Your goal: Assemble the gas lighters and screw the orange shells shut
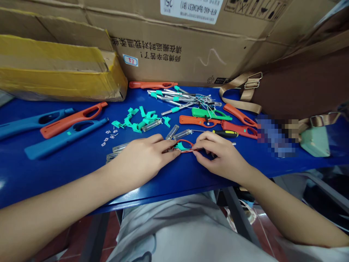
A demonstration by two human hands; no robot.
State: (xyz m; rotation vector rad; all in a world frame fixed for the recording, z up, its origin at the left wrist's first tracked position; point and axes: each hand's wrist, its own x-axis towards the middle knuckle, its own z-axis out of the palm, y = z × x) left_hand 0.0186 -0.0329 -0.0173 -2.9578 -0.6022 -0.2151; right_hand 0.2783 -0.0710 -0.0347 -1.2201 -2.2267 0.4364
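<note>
My left hand (144, 158) and my right hand (218, 154) meet at the middle of the blue table (54, 171). Between their fingertips lies an orange lighter shell half (185, 146) with a teal trigger piece inside it. Both hands pinch this assembly from opposite sides, fingers curled and pressed on it. A yellow-and-black screwdriver (225, 133) lies just behind my right hand. Clear gas tubes (172, 131) lie just behind the assembly.
Blue and orange lighter shells (68, 123) lie at the left. Loose teal parts (136, 122) and metal rods (177, 100) fill the table's middle back, more orange shells (240, 129) at the right. Cardboard boxes (191, 47) stand behind. A brown bag (300, 83) sits at the right.
</note>
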